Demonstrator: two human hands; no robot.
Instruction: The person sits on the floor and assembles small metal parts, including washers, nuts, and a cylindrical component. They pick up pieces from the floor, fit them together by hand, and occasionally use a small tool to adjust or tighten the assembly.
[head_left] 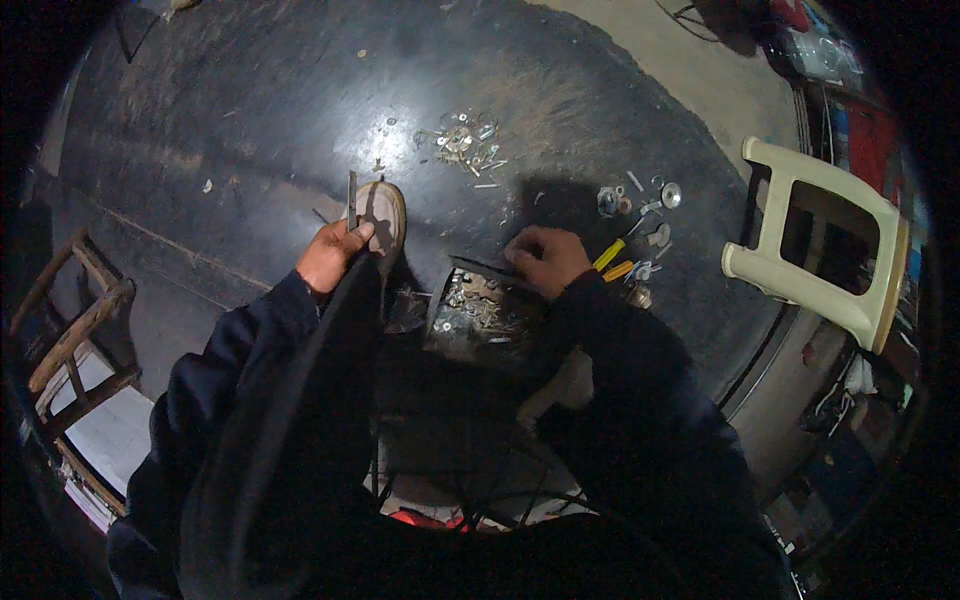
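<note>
Left hand [328, 256]: it is gripping the thin metal strip [352, 192] between thumb and fingers; the strip stands up from this hand.
Right hand [548, 262]: fingers are curled beside the far rim of the dark box [478, 267]; I cannot tell if they pinch something.
Strip handling: probably light and stiff, maybe slippery; best held by its flat faces, near the lower end.
Yellow-handled tool [607, 254]: just right of the right hand.

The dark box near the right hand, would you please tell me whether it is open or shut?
Open: small loose metal parts show inside the dark box, with no lid covering them.
</note>
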